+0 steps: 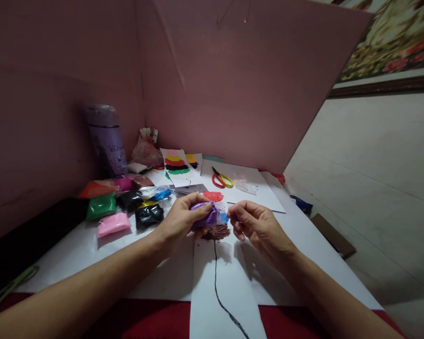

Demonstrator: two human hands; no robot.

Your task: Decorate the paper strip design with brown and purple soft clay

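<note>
My left hand [189,215] is closed around a purple packet of modelling clay [205,217], its clear, bluish open end pointing right. Close by that end, my right hand [256,225] pinches a small piece of purple clay [234,216], mostly hidden by the fingertips. Below both hands lies a white paper strip [226,287]. On it are a textured brown clay patch [217,231], partly covered by my left hand, and a thin black line [217,282] running down toward me. A textured red clay patch [214,196] shows just beyond the packet.
Left of my hands lie clay packets, among them green [101,206], pink [113,225] and black [149,216]. A purple tumbler [108,141] stands behind them. Red-and-yellow scissors [222,179], a clear plastic wrapper [245,183] and a colour-striped card [176,162] lie farther back.
</note>
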